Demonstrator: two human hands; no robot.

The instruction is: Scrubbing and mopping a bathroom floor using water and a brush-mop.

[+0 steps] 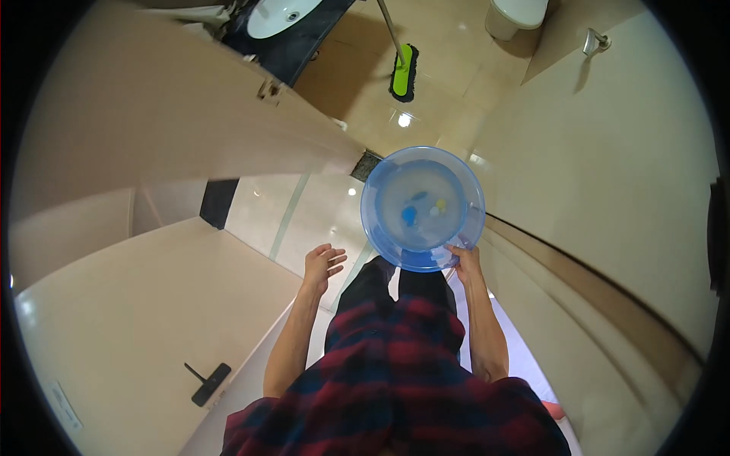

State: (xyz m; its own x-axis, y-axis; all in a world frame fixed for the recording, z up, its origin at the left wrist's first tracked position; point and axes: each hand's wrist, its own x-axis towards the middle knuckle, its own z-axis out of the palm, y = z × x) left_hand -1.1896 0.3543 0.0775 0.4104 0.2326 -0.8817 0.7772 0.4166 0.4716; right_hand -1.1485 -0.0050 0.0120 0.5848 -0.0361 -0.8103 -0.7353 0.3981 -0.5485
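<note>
A round translucent blue plastic basin (422, 265) hangs in front of my legs. My right hand (465, 261) grips its near right rim, thumb on the inside. Cloudy liquid (410, 176) seems to fill its bottom, with a bright blue object (409, 215), a darker blue one (420, 195), a yellow one (441, 204) and a whitish one in it; I cannot tell what these are. To the left of the basin, my left hand (325, 265) is raised with its fingers apart, touching nothing.
Ahead, a green-headed floor mop (404, 74) stands on the tiled floor (450, 102). A white toilet (516, 17) is at the back right, a washbasin in a dark countertop (274, 51) at the back left. Walls flank both sides; a door with a black handle (211, 385) is lower left.
</note>
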